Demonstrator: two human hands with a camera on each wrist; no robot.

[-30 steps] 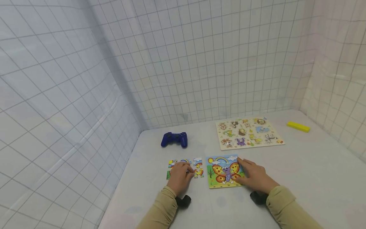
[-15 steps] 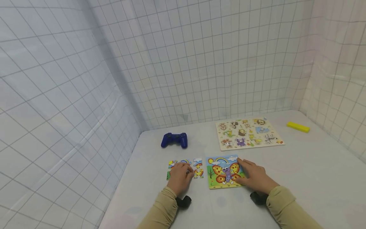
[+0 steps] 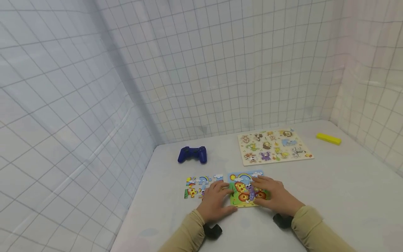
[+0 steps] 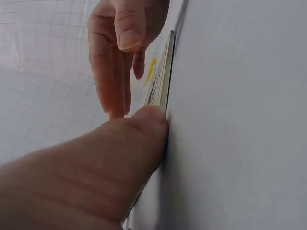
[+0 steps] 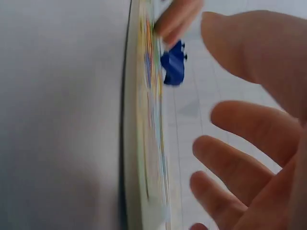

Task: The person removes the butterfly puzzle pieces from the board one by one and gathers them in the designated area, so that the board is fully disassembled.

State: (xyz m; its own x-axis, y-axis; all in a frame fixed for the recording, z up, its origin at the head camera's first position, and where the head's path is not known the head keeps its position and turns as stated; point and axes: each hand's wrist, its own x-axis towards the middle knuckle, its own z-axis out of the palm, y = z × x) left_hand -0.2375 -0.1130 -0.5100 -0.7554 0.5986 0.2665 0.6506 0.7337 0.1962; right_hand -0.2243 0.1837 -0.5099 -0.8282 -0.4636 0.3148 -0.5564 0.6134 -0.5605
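A square butterfly jigsaw puzzle board [image 3: 245,205] lies flat on the table between my hands. My left hand [image 3: 215,203] holds its left side, the thumb against the near-left corner and the fingers at the left edge. In the left wrist view that thumb [image 4: 139,139] presses on the board's edge. Over the board's right half hangs my right hand [image 3: 274,196], fingers spread and loosely bent. The right wrist view shows these fingers [image 5: 235,163] apart from the board. Several loose jigsaw pieces [image 3: 204,180] lie to the left, partly hidden by my left hand.
Behind the pieces sits a blue game controller [image 3: 192,154]. An animal puzzle board [image 3: 274,161] lies at the back right, with a yellow bar [image 3: 328,138] beyond it. Grid-patterned white sheets [image 3: 204,77] wall in the table at the back and sides.
My left hand has moved right, from the loose pieces to the butterfly board's left side. The right hand has come off the board's right edge and shifted slightly left above it.
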